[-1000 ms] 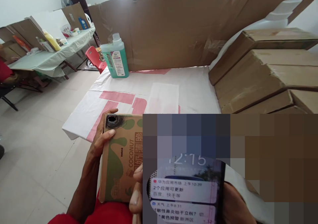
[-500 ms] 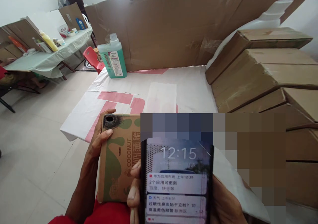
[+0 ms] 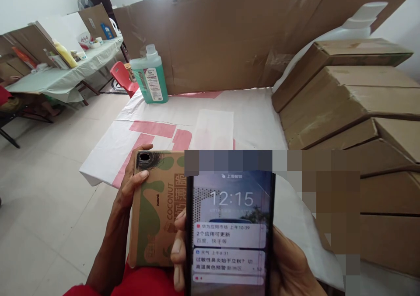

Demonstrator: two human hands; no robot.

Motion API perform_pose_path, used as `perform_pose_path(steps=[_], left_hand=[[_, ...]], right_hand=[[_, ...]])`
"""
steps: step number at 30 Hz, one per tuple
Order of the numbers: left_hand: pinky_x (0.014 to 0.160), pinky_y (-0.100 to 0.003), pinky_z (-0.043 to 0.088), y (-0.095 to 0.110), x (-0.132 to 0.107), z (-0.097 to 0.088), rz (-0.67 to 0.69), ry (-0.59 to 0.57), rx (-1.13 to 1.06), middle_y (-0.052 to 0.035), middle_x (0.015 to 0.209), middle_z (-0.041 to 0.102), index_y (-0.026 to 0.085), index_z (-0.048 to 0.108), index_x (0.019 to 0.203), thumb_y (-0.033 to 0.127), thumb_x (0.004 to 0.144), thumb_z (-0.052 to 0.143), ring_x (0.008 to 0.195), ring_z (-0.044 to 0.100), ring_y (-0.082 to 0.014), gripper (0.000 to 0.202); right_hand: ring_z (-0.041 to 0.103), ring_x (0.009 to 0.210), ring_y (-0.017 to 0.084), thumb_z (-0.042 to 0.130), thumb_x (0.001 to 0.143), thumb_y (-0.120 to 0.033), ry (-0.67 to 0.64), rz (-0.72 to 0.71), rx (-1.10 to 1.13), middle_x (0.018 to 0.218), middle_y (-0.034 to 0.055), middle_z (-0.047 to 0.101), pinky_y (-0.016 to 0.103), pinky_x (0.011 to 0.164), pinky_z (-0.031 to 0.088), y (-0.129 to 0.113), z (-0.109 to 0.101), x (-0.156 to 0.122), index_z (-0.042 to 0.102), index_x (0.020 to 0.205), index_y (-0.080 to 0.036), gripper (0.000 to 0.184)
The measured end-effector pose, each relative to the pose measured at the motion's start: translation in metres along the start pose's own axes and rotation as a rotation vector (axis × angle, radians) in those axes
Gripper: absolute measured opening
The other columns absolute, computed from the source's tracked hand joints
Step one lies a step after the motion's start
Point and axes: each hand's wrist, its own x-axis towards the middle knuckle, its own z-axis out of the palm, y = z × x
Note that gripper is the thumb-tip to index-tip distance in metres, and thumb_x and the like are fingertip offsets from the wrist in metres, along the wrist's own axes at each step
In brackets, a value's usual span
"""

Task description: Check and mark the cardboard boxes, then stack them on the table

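Observation:
My left hand (image 3: 134, 183) grips the upper left corner of a brown cardboard box (image 3: 154, 239) with green blotches and COCONUT lettering. Beside its thumb, the corner has a dark hole ringed with black scribble. In my right hand (image 3: 290, 265) a smartphone (image 3: 229, 239) stands upright, its lit screen facing me and reading 12:15 above several notifications. My right fingers curl round the phone's left edge, the palm behind its right side. The phone hides the right part of the box. Pixel blocks cover the area above and right of the phone.
Ahead is a table with a white and red cover (image 3: 256, 112), bearing a bottle of green liquid (image 3: 152, 79). A cardboard panel (image 3: 216, 38) backs it. Cardboard boxes (image 3: 328, 99) and a white jug (image 3: 361, 22) line the right. Another table (image 3: 70, 79), a red chair (image 3: 123, 77) and a seated person are left.
The phone in my right hand has shifted slightly left and upward, showing more of its screen top. My left hand and the box look almost still.

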Motion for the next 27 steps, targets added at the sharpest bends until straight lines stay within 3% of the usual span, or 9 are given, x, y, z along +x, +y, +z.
perform_pose_path(steps=[3,6,9,12,15,19,21,24,27], left_hand=[[0.080,-0.038,0.054,-0.001,0.000,0.000,-0.007,0.002,-0.002,-0.0049,0.119,0.069,0.031,0.054,0.139,0.045,0.078,0.070,0.102,0.067,-0.0291,0.065],[0.081,-0.038,0.053,-0.001,0.000,0.001,-0.003,0.013,-0.012,-0.0072,0.118,0.069,0.027,0.052,0.141,0.045,0.077,0.070,0.103,0.066,-0.0303,0.070],[0.081,-0.037,0.052,0.000,-0.002,0.001,-0.013,0.023,-0.017,-0.0082,0.116,0.068,0.026,0.051,0.143,0.045,0.077,0.070,0.105,0.065,-0.0314,0.071],[0.085,-0.037,0.052,0.000,-0.005,0.001,-0.022,0.035,-0.008,-0.0078,0.118,0.067,0.026,0.052,0.142,0.045,0.079,0.069,0.110,0.064,-0.0319,0.068],[0.086,-0.039,0.053,-0.001,-0.007,0.000,-0.029,0.067,-0.005,-0.0091,0.126,0.066,0.026,0.053,0.142,0.046,0.079,0.070,0.116,0.063,-0.0353,0.068],[0.086,-0.036,0.054,-0.005,-0.010,-0.005,-0.046,0.070,-0.014,-0.0084,0.134,0.066,0.027,0.054,0.143,0.046,0.082,0.069,0.122,0.061,-0.0353,0.066],[0.086,-0.035,0.054,-0.008,-0.011,-0.008,-0.050,0.070,-0.045,-0.0083,0.133,0.066,0.027,0.054,0.142,0.046,0.082,0.070,0.124,0.061,-0.0351,0.065],[0.086,-0.036,0.055,-0.014,-0.007,-0.013,-0.066,0.091,-0.109,-0.0088,0.132,0.068,0.026,0.054,0.140,0.044,0.082,0.072,0.123,0.063,-0.0354,0.064],[0.087,-0.038,0.055,-0.026,0.005,-0.017,-0.083,0.106,-0.175,-0.0092,0.131,0.069,0.024,0.058,0.134,0.043,0.080,0.073,0.119,0.066,-0.0349,0.059]], right_hand=[[0.068,0.122,0.036,0.057,0.082,-0.079,0.021,-0.064,0.004,0.143,0.0086,0.067,0.055,0.110,0.049,0.004,-0.006,0.003,0.073,0.129,-0.029,0.071],[0.069,0.121,0.037,0.052,0.084,-0.081,0.050,-0.156,-0.066,0.143,0.0071,0.067,0.059,0.106,0.052,0.004,-0.011,0.008,0.074,0.127,-0.031,0.069],[0.075,0.109,0.034,0.047,0.091,-0.076,0.099,-0.302,-0.185,0.134,0.0082,0.073,0.055,0.094,0.061,-0.009,-0.012,0.014,0.076,0.122,-0.029,0.063],[0.078,0.099,0.029,0.046,0.096,-0.068,0.199,-0.538,-0.285,0.121,0.0093,0.078,0.047,0.085,0.065,-0.034,-0.025,0.020,0.078,0.116,-0.027,0.056],[0.078,0.099,0.029,0.050,0.095,-0.070,0.445,-0.747,-0.372,0.116,0.0121,0.080,0.047,0.088,0.064,-0.063,-0.061,0.025,0.077,0.114,-0.022,0.058],[0.076,0.096,0.028,0.065,0.081,-0.070,0.994,-0.838,-0.617,0.103,0.0120,0.080,0.042,0.088,0.062,-0.092,-0.134,0.030,0.076,0.104,-0.015,0.061],[0.074,0.096,0.029,0.066,0.077,-0.068,1.151,-0.852,-0.705,0.096,0.0118,0.079,0.041,0.087,0.061,-0.098,-0.164,0.031,0.075,0.096,-0.013,0.059],[0.069,0.095,0.028,0.061,0.077,-0.063,1.287,-0.848,-0.817,0.083,0.0086,0.074,0.040,0.087,0.057,-0.100,-0.185,0.030,0.071,0.085,-0.014,0.051],[0.062,0.085,0.028,0.056,0.076,-0.058,1.396,-0.804,-0.971,0.066,0.0025,0.063,0.042,0.085,0.052,-0.100,-0.184,0.027,0.066,0.074,-0.020,0.039]])
